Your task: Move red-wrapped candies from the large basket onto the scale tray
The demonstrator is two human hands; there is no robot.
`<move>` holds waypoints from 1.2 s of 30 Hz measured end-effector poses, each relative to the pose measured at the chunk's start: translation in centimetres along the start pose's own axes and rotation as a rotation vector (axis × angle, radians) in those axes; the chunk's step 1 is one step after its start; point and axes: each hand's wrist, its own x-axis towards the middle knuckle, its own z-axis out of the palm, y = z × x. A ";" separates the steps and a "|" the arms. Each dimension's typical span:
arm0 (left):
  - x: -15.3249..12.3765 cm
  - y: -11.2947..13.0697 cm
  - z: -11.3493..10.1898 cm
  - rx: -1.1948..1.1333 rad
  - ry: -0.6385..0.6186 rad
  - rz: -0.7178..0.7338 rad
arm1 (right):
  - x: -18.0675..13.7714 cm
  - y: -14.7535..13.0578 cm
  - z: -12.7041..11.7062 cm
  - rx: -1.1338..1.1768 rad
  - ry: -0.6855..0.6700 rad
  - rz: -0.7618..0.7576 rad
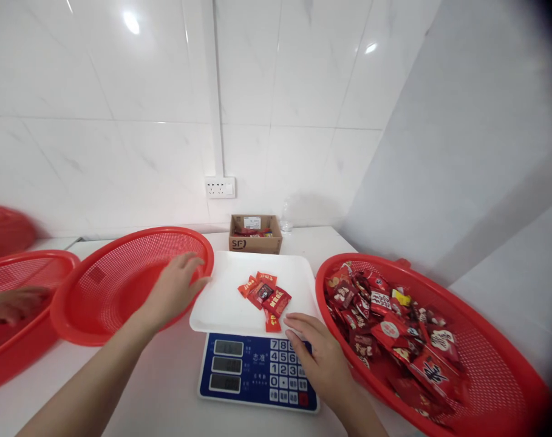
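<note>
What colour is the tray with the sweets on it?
The tray is white; the head view shows it.

Not much of us to see tbh: just our left hand [175, 288] and right hand [323, 358], both bare, forearms uncovered right to the frame's edge.

The right hand [323, 358] covers part of the scale [252, 370] keypad, and the display digits are too blurred to read. The left edge cuts off the far-left basket [16, 358] and a second person's hand [11, 303]; the box [255, 244] contents are too small to identify.
</note>
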 end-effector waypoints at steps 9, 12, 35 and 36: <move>1.3 8.0 5.7 -0.168 -0.221 0.367 | 0.0 -0.8 -0.1 -0.090 -0.200 -0.080; 1.9 8.9 6.7 -0.140 -0.241 0.380 | -0.1 -0.7 0.0 -0.124 -0.212 -0.076; 0.0 5.0 3.6 -0.110 -0.322 0.272 | -1.0 0.1 0.2 0.030 0.004 -0.027; 0.3 6.1 4.3 -0.149 -0.374 0.335 | -1.2 0.0 0.1 0.045 0.018 -0.008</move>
